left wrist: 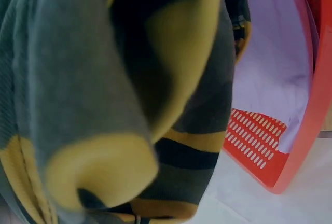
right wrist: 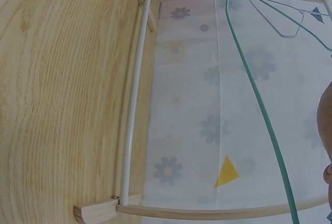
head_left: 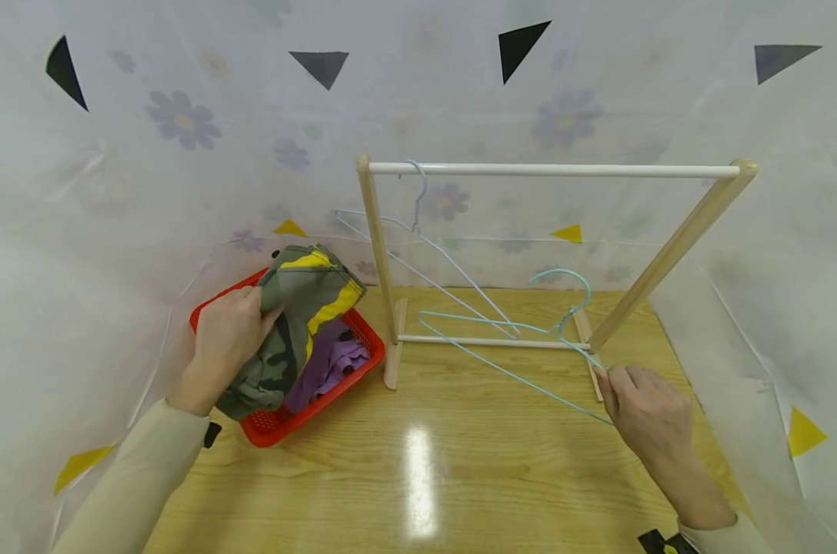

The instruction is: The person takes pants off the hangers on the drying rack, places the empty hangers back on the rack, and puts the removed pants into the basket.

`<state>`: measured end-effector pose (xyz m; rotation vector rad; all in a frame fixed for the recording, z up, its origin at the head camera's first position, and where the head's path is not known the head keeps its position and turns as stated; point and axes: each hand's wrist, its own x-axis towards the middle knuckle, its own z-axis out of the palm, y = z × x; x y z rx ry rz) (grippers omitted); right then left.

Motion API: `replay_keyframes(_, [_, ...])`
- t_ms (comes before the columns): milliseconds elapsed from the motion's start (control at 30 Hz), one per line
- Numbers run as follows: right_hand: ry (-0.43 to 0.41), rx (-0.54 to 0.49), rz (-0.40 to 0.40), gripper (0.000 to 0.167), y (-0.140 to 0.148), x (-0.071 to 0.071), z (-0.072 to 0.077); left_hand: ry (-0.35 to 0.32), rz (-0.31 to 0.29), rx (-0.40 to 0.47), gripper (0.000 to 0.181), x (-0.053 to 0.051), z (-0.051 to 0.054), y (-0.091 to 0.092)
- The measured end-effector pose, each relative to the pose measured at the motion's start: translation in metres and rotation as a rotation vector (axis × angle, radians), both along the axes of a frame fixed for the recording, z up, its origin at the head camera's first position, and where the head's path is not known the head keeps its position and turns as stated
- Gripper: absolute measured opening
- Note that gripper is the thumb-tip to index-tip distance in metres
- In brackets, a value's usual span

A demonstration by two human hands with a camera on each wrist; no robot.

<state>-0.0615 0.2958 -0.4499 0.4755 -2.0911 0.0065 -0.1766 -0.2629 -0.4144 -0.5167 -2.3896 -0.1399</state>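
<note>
My left hand [head_left: 228, 335] grips a folded camouflage garment [head_left: 294, 300] in green, black and yellow, held over the red basket [head_left: 321, 412]. In the left wrist view the camouflage cloth [left wrist: 93, 79] fills most of the picture and the left fingers are hidden. On the other side, my right hand [head_left: 650, 415] pinches one end of a light blue-green wire hanger [head_left: 508, 372], which is in front of the rack with its hook upward. The same hanger [right wrist: 262, 105] crosses the right wrist view, where only a sliver of the hand [right wrist: 326, 125] shows at the edge.
A wooden rack [head_left: 675, 246] with a white top rod [head_left: 550, 170] stands on the wood-grain table [head_left: 501, 477]. From the rod's left end hangs a lavender wire hanger [head_left: 453, 277]. Purple cloth [head_left: 338, 358] lies in the basket. Translucent flowered sheeting [head_left: 252, 154] encloses the back and sides.
</note>
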Motion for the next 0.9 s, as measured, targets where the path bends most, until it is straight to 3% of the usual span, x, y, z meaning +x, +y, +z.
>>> replay_keyframes(167, [-0.006,0.001,-0.004,0.06,0.001,0.001,-0.001,-0.048,0.11,0.03,0.048,-0.007,-0.001,0.004])
replay_keyframes(300, [-0.004,0.003,-0.006,0.06,0.001,0.001,-0.001,-0.054,0.155,0.058,0.049,-0.012,-0.004,0.006])
replay_keyframes(533, [0.003,-0.004,0.0,0.061,0.001,0.001,0.0,-0.077,0.174,0.077,0.049,-0.019,-0.011,0.003])
replay_keyframes(900, [-0.01,0.004,-0.004,0.061,0.002,0.001,0.0,-0.104,0.201,0.041,0.048,-0.031,-0.026,-0.017])
